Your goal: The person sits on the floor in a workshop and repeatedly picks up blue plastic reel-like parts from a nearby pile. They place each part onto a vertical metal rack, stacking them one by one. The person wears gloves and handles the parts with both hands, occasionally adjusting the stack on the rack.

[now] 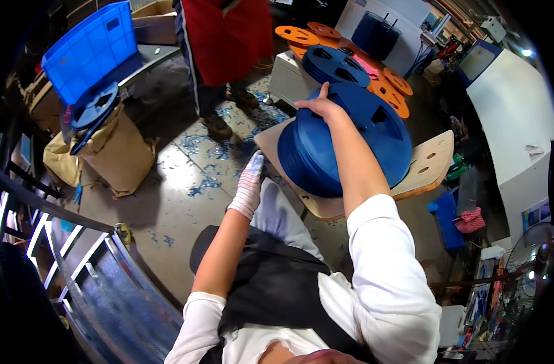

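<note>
A stack of round blue plastic reels point(368, 130) lies on a pale wooden board point(432, 164) in front of me, slightly to the right. My right hand point(325, 107), bare, reaches over the top reel and grips the stack's far left rim. Its thumb and one finger show apart; the other fingers are hidden by the edge. My left hand point(248, 188) wears a striped knit glove with grey-blue fingertips. It hangs left of the board by my knee, its fingers stretched out close together, apart from the reels. Nothing shows in it.
Behind the stack are more blue reels point(334, 65) and orange reels point(389, 97). A person in a red apron point(225, 42) stands ahead. On the left are a blue crate point(89, 51), a brown sack point(119, 151) and metal framing point(101, 285). Blue scraps point(204, 185) litter the floor.
</note>
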Demonstrator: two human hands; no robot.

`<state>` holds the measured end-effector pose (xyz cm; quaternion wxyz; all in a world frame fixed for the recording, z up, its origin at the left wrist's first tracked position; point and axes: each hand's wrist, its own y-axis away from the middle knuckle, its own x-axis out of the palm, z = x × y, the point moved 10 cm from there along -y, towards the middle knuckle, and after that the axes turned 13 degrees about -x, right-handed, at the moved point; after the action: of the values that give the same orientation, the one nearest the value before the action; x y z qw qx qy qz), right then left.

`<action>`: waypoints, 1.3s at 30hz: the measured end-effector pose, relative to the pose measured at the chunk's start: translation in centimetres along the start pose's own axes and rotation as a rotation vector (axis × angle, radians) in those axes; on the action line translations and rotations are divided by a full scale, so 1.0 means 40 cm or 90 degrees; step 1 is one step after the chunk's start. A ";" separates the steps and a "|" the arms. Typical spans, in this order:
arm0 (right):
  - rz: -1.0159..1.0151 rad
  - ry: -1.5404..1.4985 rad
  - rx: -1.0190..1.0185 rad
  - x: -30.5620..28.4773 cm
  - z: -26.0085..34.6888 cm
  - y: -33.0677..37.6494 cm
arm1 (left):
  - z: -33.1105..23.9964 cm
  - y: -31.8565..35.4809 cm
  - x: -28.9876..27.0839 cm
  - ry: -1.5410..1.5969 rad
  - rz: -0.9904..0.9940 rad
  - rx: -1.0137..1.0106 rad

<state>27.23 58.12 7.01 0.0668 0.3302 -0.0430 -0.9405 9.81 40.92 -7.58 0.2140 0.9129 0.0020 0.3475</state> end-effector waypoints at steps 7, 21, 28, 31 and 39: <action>-0.037 -0.065 -0.062 -0.017 0.002 -0.006 | 0.037 -0.015 0.160 -0.138 0.087 -0.025; 0.003 0.316 0.023 0.020 -0.037 -0.066 | 0.128 -0.082 0.228 -0.402 0.328 0.216; -0.031 0.236 0.006 -0.008 -0.024 -0.065 | 0.076 0.039 0.229 -0.254 0.254 -0.008; -0.059 0.201 -0.003 -0.025 0.006 -0.051 | 0.075 0.036 0.216 -0.296 0.250 0.013; -0.242 -0.034 -0.127 -0.128 0.134 -0.015 | 0.107 0.024 0.164 -0.274 0.207 -0.006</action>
<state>27.78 59.69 14.25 -0.0807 0.2990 0.1113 -0.9443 17.39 39.39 -5.90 0.1555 0.9531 -0.1918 0.1753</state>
